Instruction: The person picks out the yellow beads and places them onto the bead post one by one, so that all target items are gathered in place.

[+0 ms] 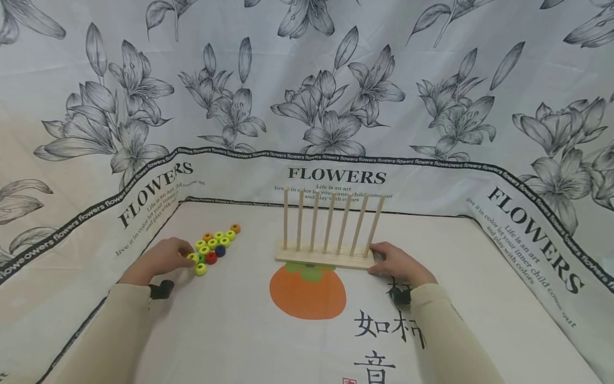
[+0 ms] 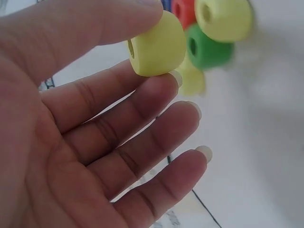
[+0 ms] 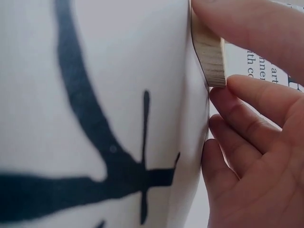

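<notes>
At the near-left end of a cluster of round beads, my left hand [image 1: 163, 258] pinches a yellow bead [image 2: 164, 45] between thumb and fingertips. In the left wrist view its other fingers extend loosely below the bead. A green bead [image 2: 206, 47] and another yellow bead [image 2: 228, 19] lie just beyond. Over on the right, my right hand [image 1: 400, 265] grips the right end of a wooden peg rack's base [image 1: 326, 260], thumb on one side and fingers on the other. The end of that base [image 3: 211, 57] shows in the right wrist view. Several upright bare pegs [image 1: 314, 224] stand on it.
More yellow and orange beads, a red bead [image 1: 211, 258] and a dark blue bead [image 1: 220, 250] lie together on the white printed cloth [image 1: 230, 330]. A printed orange persimmon [image 1: 307, 293] is in front of the rack. Flowered fabric [image 1: 331, 117] walls the back and sides.
</notes>
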`<state>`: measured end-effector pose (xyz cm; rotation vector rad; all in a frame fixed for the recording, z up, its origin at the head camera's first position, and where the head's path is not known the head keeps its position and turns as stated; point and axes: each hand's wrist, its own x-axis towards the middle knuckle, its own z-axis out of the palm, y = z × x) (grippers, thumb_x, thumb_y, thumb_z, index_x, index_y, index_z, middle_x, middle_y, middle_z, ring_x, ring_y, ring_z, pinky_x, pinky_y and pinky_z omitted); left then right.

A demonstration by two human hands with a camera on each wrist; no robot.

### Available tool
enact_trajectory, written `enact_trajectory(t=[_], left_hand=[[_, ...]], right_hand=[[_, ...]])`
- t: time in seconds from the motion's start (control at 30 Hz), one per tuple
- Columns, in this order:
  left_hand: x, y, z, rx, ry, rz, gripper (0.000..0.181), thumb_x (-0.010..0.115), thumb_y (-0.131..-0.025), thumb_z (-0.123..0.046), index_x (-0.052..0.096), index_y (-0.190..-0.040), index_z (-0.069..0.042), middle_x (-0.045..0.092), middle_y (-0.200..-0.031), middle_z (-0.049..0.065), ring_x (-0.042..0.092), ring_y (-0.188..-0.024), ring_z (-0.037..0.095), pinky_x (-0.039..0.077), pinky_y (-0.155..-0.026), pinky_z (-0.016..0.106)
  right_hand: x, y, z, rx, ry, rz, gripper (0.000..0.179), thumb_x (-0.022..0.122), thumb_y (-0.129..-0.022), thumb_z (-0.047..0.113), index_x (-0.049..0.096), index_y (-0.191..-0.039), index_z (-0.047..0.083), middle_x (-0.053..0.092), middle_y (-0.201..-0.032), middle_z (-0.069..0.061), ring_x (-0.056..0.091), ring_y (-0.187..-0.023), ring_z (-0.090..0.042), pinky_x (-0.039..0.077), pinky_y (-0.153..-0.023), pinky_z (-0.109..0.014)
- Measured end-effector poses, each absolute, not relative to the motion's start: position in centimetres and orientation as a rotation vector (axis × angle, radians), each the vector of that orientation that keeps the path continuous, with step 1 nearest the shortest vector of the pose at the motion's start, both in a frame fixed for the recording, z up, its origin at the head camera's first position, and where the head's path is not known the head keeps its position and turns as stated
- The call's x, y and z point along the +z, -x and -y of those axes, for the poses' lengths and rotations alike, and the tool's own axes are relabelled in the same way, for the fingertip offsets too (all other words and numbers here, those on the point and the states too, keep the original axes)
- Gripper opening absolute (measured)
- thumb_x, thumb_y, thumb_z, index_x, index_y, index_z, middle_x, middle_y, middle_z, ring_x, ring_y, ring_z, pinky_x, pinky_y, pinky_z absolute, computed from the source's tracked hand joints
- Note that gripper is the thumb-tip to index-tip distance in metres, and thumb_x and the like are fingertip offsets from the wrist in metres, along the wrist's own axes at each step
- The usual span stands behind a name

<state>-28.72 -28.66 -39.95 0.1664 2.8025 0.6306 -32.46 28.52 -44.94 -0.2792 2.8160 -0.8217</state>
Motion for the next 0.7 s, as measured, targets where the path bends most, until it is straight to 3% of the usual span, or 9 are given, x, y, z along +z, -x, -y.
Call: enact_trajectory(t=[0.43,0.7], left_hand=[[-38.2,28.6,25.1,0.653,-0.272,-2.82,0.048,0.069,-0.087,-0.032,0.063,-0.124,-0.002,0.064,-0.122,0.016,0.06,-0.105,0.026,0.051,-0.091,0.048],[-37.3,28.3,22.4,0.711,-0.361,-2.816,0.041,0.069,-0.087,-0.027,0.065,-0.121,-0.004,0.065,-0.108,0.009,0.059,-0.084,0.017,0.052,-0.072,0.031]], right_hand=[[-45.2,32.0,-28.6,-0.896,0.285,-2.797,0.084,0.079,-0.077,0.039,0.042,-0.145,0.006,0.039,-0.151,-0.02,0.031,-0.141,-0.043,0.027,-0.115,-0.059],[-45.4,32.1,-28.9,-0.878,0.306,-2.822,0.083,0.077,-0.078,0.042,0.043,-0.145,0.006,0.041,-0.15,-0.02,0.033,-0.14,-0.044,0.028,-0.114,-0.059]])
